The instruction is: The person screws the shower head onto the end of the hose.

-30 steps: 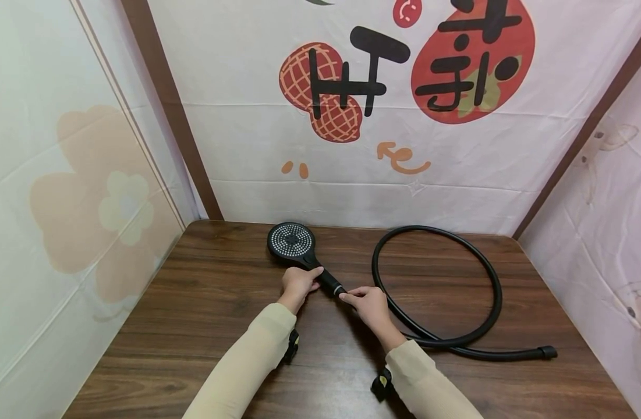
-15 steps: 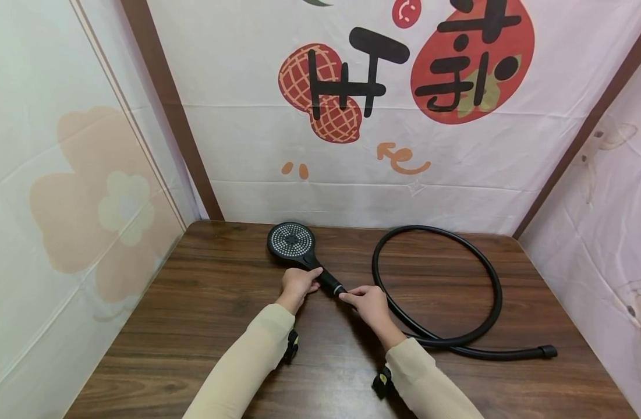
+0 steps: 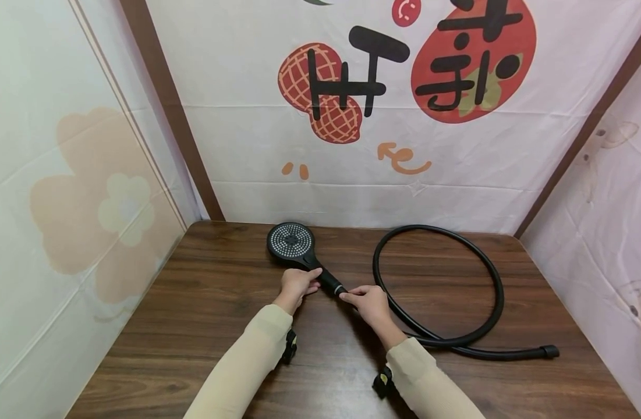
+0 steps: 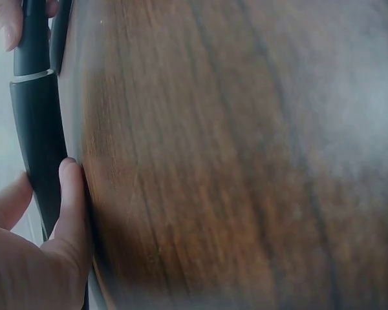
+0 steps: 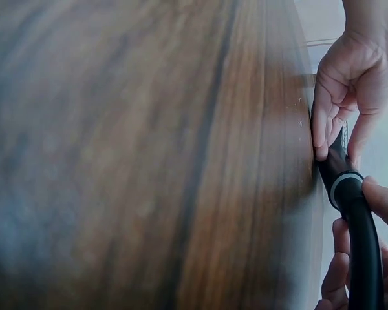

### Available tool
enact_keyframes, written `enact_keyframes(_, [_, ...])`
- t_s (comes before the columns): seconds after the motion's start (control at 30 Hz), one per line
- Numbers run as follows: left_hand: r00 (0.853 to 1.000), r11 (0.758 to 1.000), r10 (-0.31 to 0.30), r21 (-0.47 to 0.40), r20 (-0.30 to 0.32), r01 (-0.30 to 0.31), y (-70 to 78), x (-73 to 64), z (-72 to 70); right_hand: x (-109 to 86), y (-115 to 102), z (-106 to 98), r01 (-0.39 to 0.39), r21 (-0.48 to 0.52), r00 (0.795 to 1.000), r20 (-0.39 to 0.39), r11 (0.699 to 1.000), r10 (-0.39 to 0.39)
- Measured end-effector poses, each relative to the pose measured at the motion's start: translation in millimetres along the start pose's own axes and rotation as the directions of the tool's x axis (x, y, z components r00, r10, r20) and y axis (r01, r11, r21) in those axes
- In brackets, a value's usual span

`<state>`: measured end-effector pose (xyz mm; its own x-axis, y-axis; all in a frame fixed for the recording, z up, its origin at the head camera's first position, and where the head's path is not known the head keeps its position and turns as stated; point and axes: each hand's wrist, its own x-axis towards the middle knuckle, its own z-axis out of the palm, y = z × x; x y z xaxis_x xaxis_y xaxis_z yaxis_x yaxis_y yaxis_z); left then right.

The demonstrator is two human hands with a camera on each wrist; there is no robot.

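A black hand shower (image 3: pixel 291 240) lies face up toward the back of the table, its handle slanting down to the right. My left hand (image 3: pixel 297 285) pinches the handle between thumb and fingers, as the left wrist view also shows with the handle (image 4: pixel 35 123). At the handle's lower end, my right hand (image 3: pixel 369 302) pinches the end of a black shower hose (image 5: pixel 364 258). A pale ring (image 5: pixel 348 184) marks the joint, where handle and hose meet in line. Whether the threads are engaged is hidden.
The rest of the hose (image 3: pixel 500 285) lies in a big loop on the right, its free end (image 3: pixel 548 351) pointing right. Brown wood-grain table (image 3: pixel 194 326) surrounds the hands. A printed cloth (image 3: pixel 236 139) hangs behind it, with more cloth at both sides.
Almost nothing moves: both hands keep their grips on the handle and hose end. The view shifts very slightly.
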<state>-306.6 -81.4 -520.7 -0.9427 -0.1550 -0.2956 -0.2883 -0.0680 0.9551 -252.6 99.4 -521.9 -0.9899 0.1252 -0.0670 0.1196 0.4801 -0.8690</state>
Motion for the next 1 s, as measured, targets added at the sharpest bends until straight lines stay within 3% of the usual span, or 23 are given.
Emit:
enact_keyframes(0.47, [0.999, 0.998, -0.049, -0.03, 0.006, 0.049, 0.0, -4.1, -1.8, -6.0, 0.3, -1.6, -0.007, 0.012, 1.0, 0.011, 1.0, 0.006])
enact_keyframes(1.0, [1.0, 1.0, -0.026, -0.002, -0.01, 0.026, -1.8, -9.4, -1.6, -7.4, 3.2, -1.5, 0.0, 0.015, 1.0, 0.016, 1.0, 0.0])
